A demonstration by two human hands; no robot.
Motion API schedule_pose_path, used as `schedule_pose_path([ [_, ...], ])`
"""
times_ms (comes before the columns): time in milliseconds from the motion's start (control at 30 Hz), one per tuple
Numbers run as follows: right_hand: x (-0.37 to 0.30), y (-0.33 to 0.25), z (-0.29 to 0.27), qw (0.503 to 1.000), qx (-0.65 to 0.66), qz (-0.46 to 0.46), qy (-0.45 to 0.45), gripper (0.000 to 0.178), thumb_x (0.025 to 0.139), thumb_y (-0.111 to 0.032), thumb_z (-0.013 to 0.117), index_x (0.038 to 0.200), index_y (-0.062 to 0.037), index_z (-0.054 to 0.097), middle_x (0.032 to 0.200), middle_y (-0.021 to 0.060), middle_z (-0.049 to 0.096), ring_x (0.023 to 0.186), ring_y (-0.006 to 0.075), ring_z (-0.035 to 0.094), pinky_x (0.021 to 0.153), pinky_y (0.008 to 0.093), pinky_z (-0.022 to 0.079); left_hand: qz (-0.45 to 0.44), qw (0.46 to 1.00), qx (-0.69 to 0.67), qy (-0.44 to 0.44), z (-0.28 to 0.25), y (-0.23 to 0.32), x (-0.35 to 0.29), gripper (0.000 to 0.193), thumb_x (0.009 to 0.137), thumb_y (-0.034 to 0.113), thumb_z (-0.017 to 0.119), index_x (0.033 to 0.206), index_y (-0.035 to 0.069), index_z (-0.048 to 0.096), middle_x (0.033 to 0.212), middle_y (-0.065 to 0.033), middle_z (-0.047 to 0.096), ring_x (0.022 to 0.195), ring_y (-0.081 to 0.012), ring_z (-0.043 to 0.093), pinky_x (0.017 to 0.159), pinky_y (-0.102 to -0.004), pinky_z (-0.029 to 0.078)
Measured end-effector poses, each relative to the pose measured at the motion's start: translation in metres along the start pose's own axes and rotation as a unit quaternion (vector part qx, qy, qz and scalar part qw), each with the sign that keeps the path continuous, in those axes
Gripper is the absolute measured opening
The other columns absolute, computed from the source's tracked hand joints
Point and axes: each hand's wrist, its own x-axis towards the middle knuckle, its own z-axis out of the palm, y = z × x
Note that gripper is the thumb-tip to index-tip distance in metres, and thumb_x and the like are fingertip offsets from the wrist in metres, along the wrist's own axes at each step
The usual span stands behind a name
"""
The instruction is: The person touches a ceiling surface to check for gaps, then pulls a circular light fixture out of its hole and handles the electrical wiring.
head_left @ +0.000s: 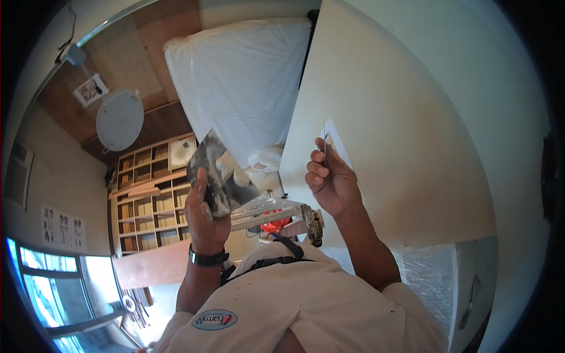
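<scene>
While the left hand (207,220) bears a flat, dark-grey, smeared plate (213,191) with pale, paste-like lumps (231,167), the right hand (336,181) holds a thin, flat tool (327,152).

The left thumb grips the plate's lower edge and the other fingers are hidden beneath, probably to leave the upper face free for the lumps. The right hand is nearly closed, fingers curled around the tool, which appears edge-on near a white, angular patch (337,135) on the wide cream panel (406,165); whether it touches, I cannot tell.

White sheeting (241,82), wooden shelving (152,203)
</scene>
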Motion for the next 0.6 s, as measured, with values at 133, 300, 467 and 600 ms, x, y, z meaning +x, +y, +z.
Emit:
schedule_pose_path([
  [133, 0.001, 0.002, 0.004, 0.998, 0.063, 0.011, 0.011, 0.023, 0.111, -0.023, 0.050, 0.121, -0.0051, 0.060, 0.090, 0.0050, 0.065, 0.073, 0.0146, 0.058, 0.067, 0.0305, 0.049, 0.004, 0.998, 0.046, 0.035, -0.006, -0.001, -0.005, 0.032, 0.109, 0.022, 0.054, 0.132, 0.001, 0.060, 0.126, -0.0114, 0.071, 0.111, -0.0214, 0.071, 0.093, -0.0351, 0.060],
  [300, 0.001, -0.005, 0.010, 0.996, 0.085, 0.004, 0.020, 0.024, 0.111, -0.025, 0.051, 0.120, -0.0042, 0.058, 0.086, 0.0041, 0.062, 0.071, 0.0133, 0.056, 0.067, 0.0305, 0.048, -0.014, 0.998, 0.029, 0.056, 0.003, -0.001, -0.006, 0.031, 0.108, 0.023, 0.057, 0.130, 0.002, 0.061, 0.124, -0.0101, 0.072, 0.108, -0.0207, 0.072, 0.088, -0.0348, 0.062],
  [467, -0.001, -0.011, 0.019, 0.996, 0.083, -0.006, 0.017, 0.024, 0.111, -0.027, 0.051, 0.118, -0.0043, 0.057, 0.086, 0.0036, 0.060, 0.071, 0.0130, 0.055, 0.067, 0.0300, 0.048, -0.025, 0.999, 0.030, 0.026, -0.004, -0.003, -0.005, 0.035, 0.106, 0.023, 0.059, 0.135, 0.001, 0.059, 0.129, -0.0093, 0.069, 0.118, -0.0221, 0.066, 0.101, -0.0386, 0.054],
  [600, -0.002, -0.013, 0.019, 0.996, 0.085, -0.011, 0.013, 0.024, 0.110, -0.027, 0.051, 0.117, -0.0049, 0.056, 0.086, 0.0037, 0.060, 0.071, 0.0129, 0.055, 0.067, 0.0300, 0.048, -0.019, 0.999, 0.033, 0.039, -0.008, -0.007, -0.002, 0.036, 0.106, 0.023, 0.059, 0.135, 0.001, 0.059, 0.129, -0.0090, 0.068, 0.118, -0.0222, 0.066, 0.101, -0.0391, 0.054],
])
